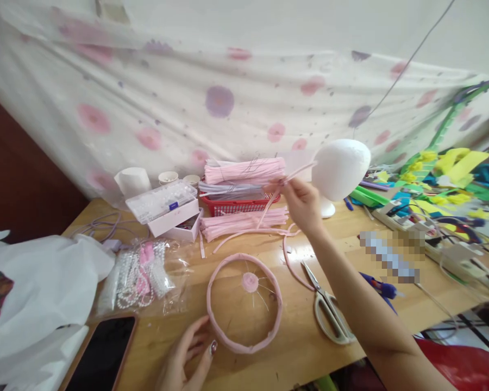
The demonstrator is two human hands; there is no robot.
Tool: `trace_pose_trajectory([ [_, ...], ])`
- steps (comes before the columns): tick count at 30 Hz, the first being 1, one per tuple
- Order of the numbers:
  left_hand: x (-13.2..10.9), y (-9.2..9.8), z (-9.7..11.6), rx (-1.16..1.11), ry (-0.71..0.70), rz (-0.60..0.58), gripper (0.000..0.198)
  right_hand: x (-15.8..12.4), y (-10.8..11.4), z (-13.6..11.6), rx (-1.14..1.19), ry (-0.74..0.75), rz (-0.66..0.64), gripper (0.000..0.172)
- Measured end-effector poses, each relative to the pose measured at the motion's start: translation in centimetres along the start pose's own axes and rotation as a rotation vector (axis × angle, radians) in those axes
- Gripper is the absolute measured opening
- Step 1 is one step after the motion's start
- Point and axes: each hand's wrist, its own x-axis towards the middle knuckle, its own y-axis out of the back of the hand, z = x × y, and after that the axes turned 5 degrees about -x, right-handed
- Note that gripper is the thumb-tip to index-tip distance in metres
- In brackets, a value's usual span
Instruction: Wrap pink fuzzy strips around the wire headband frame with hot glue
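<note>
Out over the back of the table, my right hand [303, 201] pinches a pale pink pipe cleaner [299, 171], whose two ends stick out from the fingers. Below it lies a bundle of pink pipe cleaners [244, 221]. At the front, my left hand [191, 353] rests with thumb and fingers apart beside a pink wrapped ring [280, 304]; its fingertips are at the ring's left edge, and whether they touch is hard to tell. Inside the ring's outline sits a small pink disc [250, 282] with thin wires spreading from it.
White-handled scissors [334, 317] and a blue glue gun [377, 286] lie right. A red basket [240, 207] of pipe cleaners and a white foam head [340, 168] stand behind. Left are a bag of pearl beads [142, 274], a phone [104, 353] and a clear compartment box [163, 201].
</note>
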Motion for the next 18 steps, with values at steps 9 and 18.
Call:
trace_pose_trajectory([
  [9, 0.8, -0.5, 0.6, -0.200, 0.177, -0.224, 0.060, -5.7, 7.4, -7.4, 0.211, -0.015, 0.378, 0.023],
  [18, -0.3, -4.0, 4.2, -0.137, 0.041, 0.116, 0.058, -16.3, 6.1, -4.5, 0.137, -0.546, 0.072, 0.030],
])
